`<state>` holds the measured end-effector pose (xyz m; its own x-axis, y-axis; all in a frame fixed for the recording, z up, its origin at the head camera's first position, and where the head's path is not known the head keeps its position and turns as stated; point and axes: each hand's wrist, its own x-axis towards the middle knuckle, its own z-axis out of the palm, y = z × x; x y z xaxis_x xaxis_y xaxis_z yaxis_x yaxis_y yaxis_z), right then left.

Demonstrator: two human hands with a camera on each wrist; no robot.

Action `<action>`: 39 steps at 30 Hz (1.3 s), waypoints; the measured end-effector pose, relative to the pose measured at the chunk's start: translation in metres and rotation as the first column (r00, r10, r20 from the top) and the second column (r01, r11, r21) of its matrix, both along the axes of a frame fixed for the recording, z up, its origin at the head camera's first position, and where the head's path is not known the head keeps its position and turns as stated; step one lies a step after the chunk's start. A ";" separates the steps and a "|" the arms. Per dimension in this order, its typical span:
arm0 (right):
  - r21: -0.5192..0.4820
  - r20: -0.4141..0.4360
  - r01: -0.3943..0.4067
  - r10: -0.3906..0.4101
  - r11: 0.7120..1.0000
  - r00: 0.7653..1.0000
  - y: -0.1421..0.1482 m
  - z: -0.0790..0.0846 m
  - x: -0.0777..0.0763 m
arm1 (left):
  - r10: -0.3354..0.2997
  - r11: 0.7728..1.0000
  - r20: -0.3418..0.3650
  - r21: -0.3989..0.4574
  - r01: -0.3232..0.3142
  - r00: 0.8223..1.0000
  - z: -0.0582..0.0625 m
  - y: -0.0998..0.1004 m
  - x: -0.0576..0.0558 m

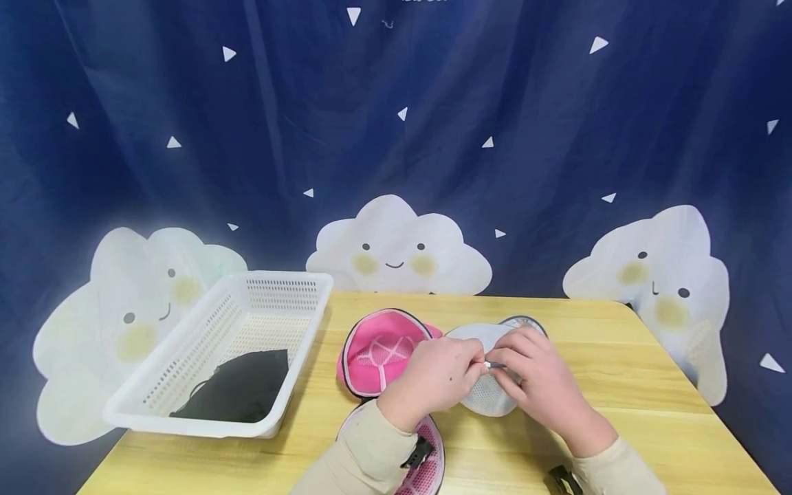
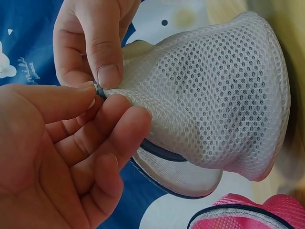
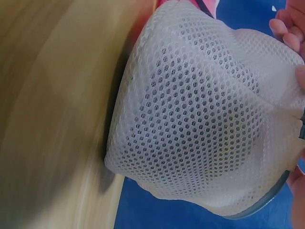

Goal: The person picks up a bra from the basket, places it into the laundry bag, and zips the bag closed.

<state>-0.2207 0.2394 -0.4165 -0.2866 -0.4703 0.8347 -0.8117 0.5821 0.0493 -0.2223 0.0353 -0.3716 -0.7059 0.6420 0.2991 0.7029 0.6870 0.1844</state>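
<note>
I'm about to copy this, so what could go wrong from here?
The fingers pinch a small dark piece at the edge of the white mesh bag, so they might slip off. The soft mesh narrows toward that pinch and could snag. The left sleeve crosses over part of the pink bag, so it may nudge it.

Rough mesh-cloth bag [image 2: 219, 95], smooth wood-grain tabletop [image 1: 625, 378], plastic basket [image 1: 185, 427]

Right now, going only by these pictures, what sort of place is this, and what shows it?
Probably an indoor tabletop workspace: a wood-grained table, a blue backdrop printed with smiling clouds, and a white plastic basket.
</note>
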 end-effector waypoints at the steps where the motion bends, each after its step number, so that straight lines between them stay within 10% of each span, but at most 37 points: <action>1: -0.001 0.001 -0.004 0.004 1.000 1.000 -0.001 0.000 0.000 | -0.002 1.000 -0.001 0.001 0.002 1.000 -0.001 0.000 0.000; 39: 0.003 -0.063 -0.057 0.057 0.998 0.996 0.001 0.001 0.000 | -0.012 0.998 -0.030 -0.058 0.010 0.999 -0.003 -0.003 -0.003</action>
<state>-0.2211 0.2399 -0.4150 -0.2060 -0.4858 0.8494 -0.8389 0.5346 0.1023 -0.2255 0.0320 -0.3741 -0.6896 0.6669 0.2824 0.7154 0.6879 0.1225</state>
